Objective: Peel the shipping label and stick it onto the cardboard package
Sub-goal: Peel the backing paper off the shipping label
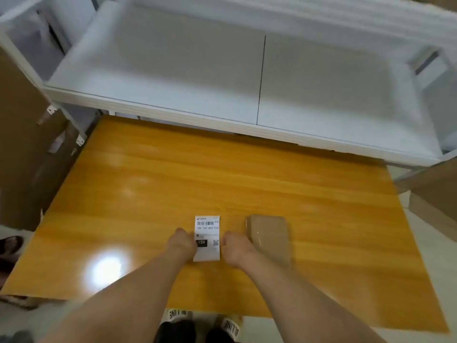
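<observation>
Where the shipping label (207,229) lies: flat, print up, on the bench (173,184) near its 6 o'clock edge, between the two hands.
Cardboard package (269,233): taped and lying at the label's 3 o'clock, just beside it, partly behind the right hand.
Left hand (181,245): at the label's 9 o'clock edge, fingers curled down over it. The fingertips are hidden, so I cannot tell whether it pinches or only presses.
Right hand (237,248): likewise curled at the 3 o'clock edge, fingertips hidden.
Stage: peeling not yet begun, I'd judge, as no backing shows apart.
Risk: on this glossy bench the label may slide rather than give up a corner. Once freed, the thin sheet could curl and stick to itself or a finger. Laid crooked on the shiny tape, it would wrinkle across the barcode.
</observation>
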Demonstrator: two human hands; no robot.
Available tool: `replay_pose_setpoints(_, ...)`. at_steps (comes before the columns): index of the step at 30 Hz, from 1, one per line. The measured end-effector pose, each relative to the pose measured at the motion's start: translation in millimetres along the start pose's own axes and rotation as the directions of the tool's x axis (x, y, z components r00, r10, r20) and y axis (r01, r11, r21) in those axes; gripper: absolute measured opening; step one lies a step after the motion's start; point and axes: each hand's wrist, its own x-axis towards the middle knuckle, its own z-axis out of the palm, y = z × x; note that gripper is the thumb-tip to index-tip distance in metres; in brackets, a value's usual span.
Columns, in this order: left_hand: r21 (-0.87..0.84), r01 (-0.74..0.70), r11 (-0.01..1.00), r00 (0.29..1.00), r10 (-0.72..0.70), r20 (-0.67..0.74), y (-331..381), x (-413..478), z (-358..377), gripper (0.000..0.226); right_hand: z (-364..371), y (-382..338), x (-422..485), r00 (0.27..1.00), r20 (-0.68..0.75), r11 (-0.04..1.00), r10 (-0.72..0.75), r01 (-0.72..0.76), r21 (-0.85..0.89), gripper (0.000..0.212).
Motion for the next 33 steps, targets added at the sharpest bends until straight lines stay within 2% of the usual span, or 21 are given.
replay_pose_setpoints(7,-0.066,0.095,0.993,0.995,-0.096,-0.021,-5,6,10,0.033,23,3,19,0.996,0.079,0.989,0.029,-0.04,0.142,0.047)
replay_pose_setpoints(12,-0.125,0.121,0.985,0.993,-0.117,0.034,-7,10,18,0.031,29,1,19,0.996,0.087,0.974,0.025,-0.044,0.224,0.047)
replay_pose_setpoints(16,-0.226,0.167,0.96,0.985,-0.156,0.069,-12,13,20,0.035,33,5,21,0.994,0.079,0.937,0.079,-0.101,0.335,0.045)
replay_pose_setpoints(20,-0.246,0.189,0.951,0.978,-0.161,0.13,-6,7,16,0.03,28,4,22,0.985,0.021,0.837,0.173,-0.158,0.524,0.021)
replay_pose_setpoints(24,-0.361,0.203,0.91,0.972,-0.141,0.189,3,5,6,0.024,11,2,16,0.973,-0.001,0.68,0.23,-0.16,0.716,0.027)
replay_pose_setpoints(28,-0.626,0.178,0.759,0.97,-0.029,0.24,28,-4,-19,0.016,-28,-5,4,0.974,0.012,0.517,0.225,-0.13,0.846,0.033)
replay_pose_setpoints(30,-0.723,0.113,0.681,0.978,0.052,0.202,50,-13,-38,0.012,-54,-12,-7,0.983,-0.01,0.448,0.183,-0.074,0.891,0.033)
replay_pose_setpoints(33,-0.814,-0.008,0.58,0.978,0.176,0.116,84,-32,-70,0.02,-96,-23,-31,0.987,-0.096,0.341,0.132,0.046,0.939,0.031)
